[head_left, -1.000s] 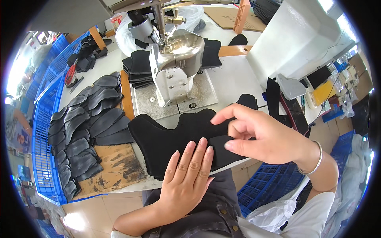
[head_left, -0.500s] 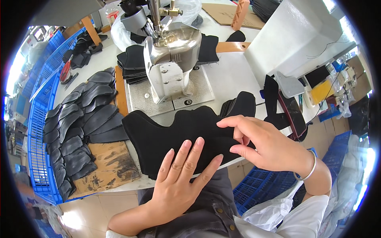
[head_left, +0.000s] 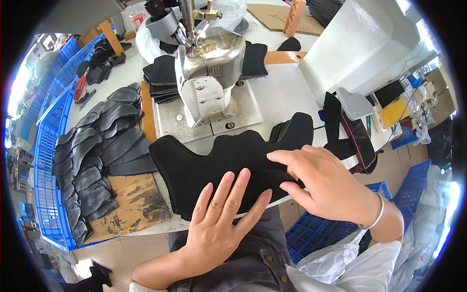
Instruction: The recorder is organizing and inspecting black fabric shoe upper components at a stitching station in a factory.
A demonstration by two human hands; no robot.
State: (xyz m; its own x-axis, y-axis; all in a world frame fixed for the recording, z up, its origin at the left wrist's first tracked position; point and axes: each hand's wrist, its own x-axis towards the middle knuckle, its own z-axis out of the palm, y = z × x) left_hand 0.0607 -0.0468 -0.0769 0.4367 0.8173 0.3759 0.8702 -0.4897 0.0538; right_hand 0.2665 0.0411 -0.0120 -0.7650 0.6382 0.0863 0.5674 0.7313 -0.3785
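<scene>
A stack of black, curve-edged fabric pieces [head_left: 194, 175] lies at the front of the table, just before the sewing machine head [head_left: 209, 73]. My left hand [head_left: 221, 219] rests flat on the top piece with its fingers spread. Over the right part of the stack is my right hand [head_left: 321, 182], fingers bent, thumb and index finger apart, nothing visible between them. I cannot tell whether its fingertips touch the fabric. Behind the machine's foot area sits another pile of black pieces [head_left: 163, 78].
Overlapping dark curved pieces [head_left: 104, 126] cover the left of the table beside a stained brown board [head_left: 129, 204]. Blue baskets [head_left: 51, 204] line the left edge. Red-handled scissors [head_left: 81, 83] lie there. A dark red phone [head_left: 359, 138] sits at the right.
My right hand has shifted very slightly, its wrist a little left. My left hand and the stack look unmoved. A dark shape has appeared on the floor at lower left.
</scene>
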